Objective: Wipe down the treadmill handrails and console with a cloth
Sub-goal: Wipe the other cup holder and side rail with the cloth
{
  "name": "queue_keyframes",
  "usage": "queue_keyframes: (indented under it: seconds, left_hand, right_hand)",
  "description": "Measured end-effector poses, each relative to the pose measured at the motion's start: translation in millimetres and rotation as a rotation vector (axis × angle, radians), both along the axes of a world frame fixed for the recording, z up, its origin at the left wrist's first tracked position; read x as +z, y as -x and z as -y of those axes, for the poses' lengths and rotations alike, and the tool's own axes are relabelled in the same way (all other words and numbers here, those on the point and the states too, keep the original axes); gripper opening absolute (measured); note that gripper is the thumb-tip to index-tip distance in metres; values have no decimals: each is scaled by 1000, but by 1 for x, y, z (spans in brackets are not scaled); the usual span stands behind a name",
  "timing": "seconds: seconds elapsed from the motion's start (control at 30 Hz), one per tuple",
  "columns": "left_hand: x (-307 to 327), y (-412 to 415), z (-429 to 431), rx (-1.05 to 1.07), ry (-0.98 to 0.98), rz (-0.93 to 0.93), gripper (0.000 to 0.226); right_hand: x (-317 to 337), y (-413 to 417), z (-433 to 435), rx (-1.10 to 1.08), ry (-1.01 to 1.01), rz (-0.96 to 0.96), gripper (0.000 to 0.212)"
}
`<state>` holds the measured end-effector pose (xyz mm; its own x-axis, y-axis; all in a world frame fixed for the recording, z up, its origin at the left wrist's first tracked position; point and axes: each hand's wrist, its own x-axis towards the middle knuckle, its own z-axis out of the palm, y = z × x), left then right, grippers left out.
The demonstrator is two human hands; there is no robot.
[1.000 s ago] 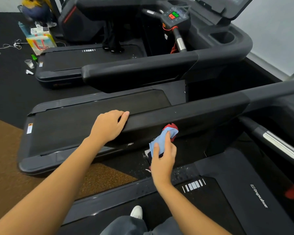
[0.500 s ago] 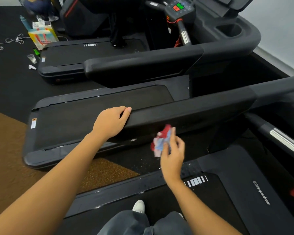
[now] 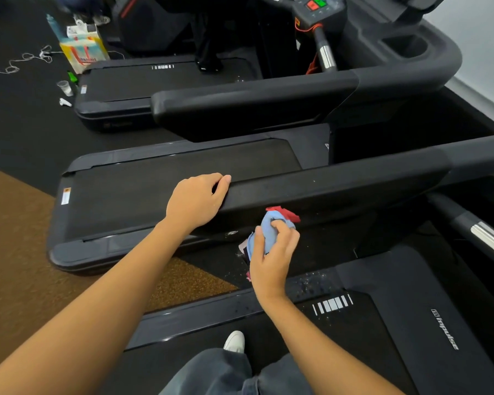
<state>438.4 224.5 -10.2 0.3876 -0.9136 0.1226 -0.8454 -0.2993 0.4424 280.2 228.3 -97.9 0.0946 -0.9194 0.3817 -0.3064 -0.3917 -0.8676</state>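
A person stands on the treadmill deck, with its long black handrail running across the view between them and the next treadmill. The left hand grips the handrail's free end, fingers curled over the top. Just right of it and lower, the right hand clutches a bunched blue and red cloth up at the handrail's near side face, its red corner at the lower edge.
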Motion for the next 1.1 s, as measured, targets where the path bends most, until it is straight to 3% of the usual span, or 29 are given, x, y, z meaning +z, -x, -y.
queue_keyframes:
  seconds: [0.17, 0.37, 0.47, 0.57, 0.83, 1.1]
  left_hand:
    - [-1, -1, 1, 3, -2, 17, 44]
    - [-1, 0, 0, 0, 0, 8, 44]
    - [-1, 0, -2, -8, 8, 11, 44]
    - [-2, -1, -2, -9, 5, 5, 43]
    - [-1, -1, -2, -2, 30, -7, 42]
    - [-2, -1, -1, -2, 17, 14, 43]
  right_hand:
    - [-17, -3, -9, 281, 179, -168, 24]
    - [-29, -9, -13, 460, 399, -455, 15]
    - [-27, -11, -16, 518, 400, -549, 19]
    - [-24, -2, -10, 528, 367, -530, 18]
    - [-8, 10, -1, 305, 216, -266, 17]
    - [-15, -8, -6, 383, 186, -431, 12]
